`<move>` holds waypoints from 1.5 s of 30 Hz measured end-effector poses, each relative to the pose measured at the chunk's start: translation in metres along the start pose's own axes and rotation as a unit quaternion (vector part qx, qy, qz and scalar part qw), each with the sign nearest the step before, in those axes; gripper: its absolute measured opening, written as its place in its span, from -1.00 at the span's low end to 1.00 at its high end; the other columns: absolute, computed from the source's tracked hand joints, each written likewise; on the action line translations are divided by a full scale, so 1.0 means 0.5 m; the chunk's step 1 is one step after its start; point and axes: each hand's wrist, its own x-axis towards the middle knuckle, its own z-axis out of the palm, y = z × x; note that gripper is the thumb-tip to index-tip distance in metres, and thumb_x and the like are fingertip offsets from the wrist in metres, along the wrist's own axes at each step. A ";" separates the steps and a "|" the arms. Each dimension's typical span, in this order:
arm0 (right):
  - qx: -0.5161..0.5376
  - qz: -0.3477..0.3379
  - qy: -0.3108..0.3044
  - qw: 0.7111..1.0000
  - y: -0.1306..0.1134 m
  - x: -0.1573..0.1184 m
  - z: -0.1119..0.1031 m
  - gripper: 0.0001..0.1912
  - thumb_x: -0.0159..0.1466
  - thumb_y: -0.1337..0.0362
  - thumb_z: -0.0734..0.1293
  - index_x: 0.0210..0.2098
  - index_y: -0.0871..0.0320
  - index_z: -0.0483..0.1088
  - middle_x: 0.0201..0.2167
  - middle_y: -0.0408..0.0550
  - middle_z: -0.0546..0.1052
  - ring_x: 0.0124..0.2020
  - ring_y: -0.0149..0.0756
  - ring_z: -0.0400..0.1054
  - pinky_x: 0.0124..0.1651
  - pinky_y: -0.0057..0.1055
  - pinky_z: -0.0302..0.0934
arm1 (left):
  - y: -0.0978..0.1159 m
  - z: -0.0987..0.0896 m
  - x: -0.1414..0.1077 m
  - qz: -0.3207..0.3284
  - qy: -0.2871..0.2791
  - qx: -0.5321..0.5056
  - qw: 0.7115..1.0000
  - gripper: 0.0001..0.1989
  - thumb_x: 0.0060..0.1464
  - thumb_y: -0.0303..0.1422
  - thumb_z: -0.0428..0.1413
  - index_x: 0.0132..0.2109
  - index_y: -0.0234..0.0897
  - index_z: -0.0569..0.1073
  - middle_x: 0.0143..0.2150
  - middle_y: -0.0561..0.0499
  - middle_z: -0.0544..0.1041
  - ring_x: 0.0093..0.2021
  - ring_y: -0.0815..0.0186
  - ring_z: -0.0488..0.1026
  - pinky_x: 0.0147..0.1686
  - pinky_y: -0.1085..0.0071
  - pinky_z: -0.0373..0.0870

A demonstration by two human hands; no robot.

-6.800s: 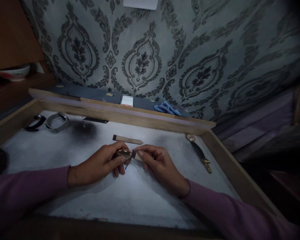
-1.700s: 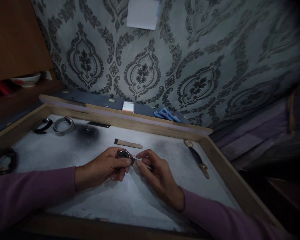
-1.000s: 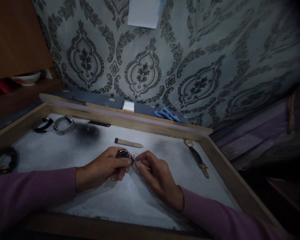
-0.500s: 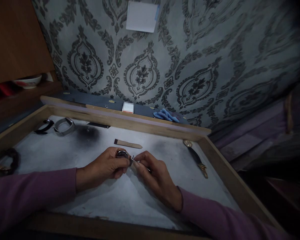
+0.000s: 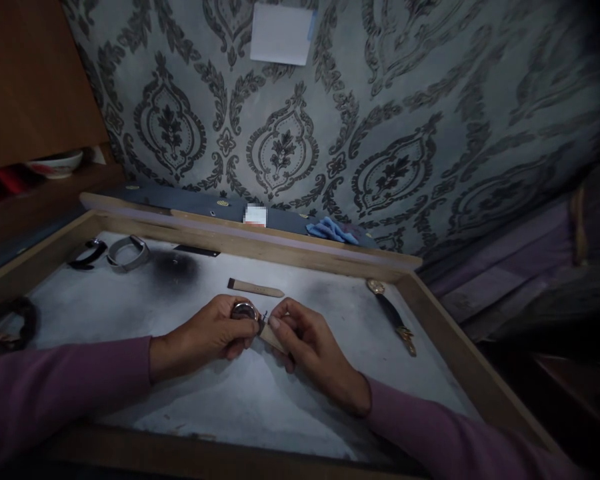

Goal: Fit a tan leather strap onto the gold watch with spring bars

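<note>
My left hand [image 5: 223,329] is closed around a round watch [image 5: 245,311] with a shiny metal case. From the case's right side a tan-backed strap [image 5: 273,337] runs toward my right hand [image 5: 313,343]. The right fingers are closed on this strap beside the case, their tips partly hiding it. A tiny dark piece [image 5: 265,316] sticks up between the two hands, too small to name. Just beyond them, a separate strap piece [image 5: 256,288] with a dark brown end lies on the white surface.
A wooden rim [image 5: 300,245] frames the white work surface. At its left lie a black-strapped watch [image 5: 89,255], a grey strap loop [image 5: 129,255] and a dark bracelet-like piece [image 5: 13,325]. A gold watch with a black strap [image 5: 390,313] lies right. A blue cloth [image 5: 333,231] sits behind the rim.
My right fingers have shifted from a thin metal tool to the strap, which now shows more of its tan side. That tool is no longer clearly visible. My left hand stays on the watch.
</note>
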 end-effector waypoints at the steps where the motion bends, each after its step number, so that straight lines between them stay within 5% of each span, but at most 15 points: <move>1: 0.007 0.006 -0.002 1.000 0.000 0.001 0.000 -0.69 0.29 0.03 0.27 -0.38 0.15 0.22 -0.67 -0.29 0.33 -0.73 -0.56 0.11 -0.68 -0.62 0.02 | 0.002 0.001 -0.001 0.002 -0.001 -0.001 1.000 -0.84 -0.05 -0.34 0.09 -0.51 -0.28 0.29 -0.68 0.21 0.25 -0.73 0.54 0.07 -0.69 0.54 -0.06; 17: 0.070 0.043 -0.049 0.995 0.005 0.008 -0.007 -0.67 0.26 0.03 0.32 -0.39 0.16 0.26 -0.67 -0.26 0.40 -0.77 -0.58 0.15 -0.71 -0.63 0.02 | 0.016 0.003 -0.003 0.000 -0.019 -0.007 1.000 -0.87 -0.11 -0.38 0.08 -0.54 -0.27 0.29 -0.70 0.21 0.25 -0.73 0.55 0.08 -0.69 0.54 -0.04; 31: -0.068 -0.026 -0.019 0.997 0.004 0.021 -0.029 -0.68 0.23 0.03 0.36 -0.41 0.19 0.47 -0.56 -0.16 0.40 -0.54 -0.43 0.23 -0.51 -0.51 0.22 | 0.026 0.006 -0.009 -0.007 -0.012 0.001 1.000 -0.83 -0.12 -0.34 0.10 -0.54 -0.26 0.25 -0.71 0.23 0.24 -0.74 0.55 0.08 -0.69 0.55 -0.02; 40: -0.046 0.013 -0.103 0.994 -0.026 0.021 -0.054 -0.71 0.22 0.07 0.37 -0.31 0.19 0.54 -0.46 -0.12 0.49 -0.49 -0.43 0.27 -0.50 -0.52 0.19 | 0.020 0.001 -0.007 -0.006 -0.015 0.003 1.000 -0.88 -0.13 -0.39 0.07 -0.54 -0.27 0.28 -0.69 0.21 0.26 -0.73 0.54 0.10 -0.70 0.55 -0.02; 45: -0.040 0.049 -0.119 0.991 -0.028 0.019 -0.063 -0.73 0.19 0.10 0.40 -0.31 0.21 0.50 -0.58 -0.21 0.38 -0.61 -0.50 0.17 -0.57 -0.54 0.11 | 0.016 -0.001 -0.004 -0.008 -0.021 -0.016 1.000 -0.89 -0.12 -0.39 0.10 -0.50 -0.28 0.31 -0.66 0.20 0.28 -0.73 0.55 0.10 -0.71 0.55 -0.02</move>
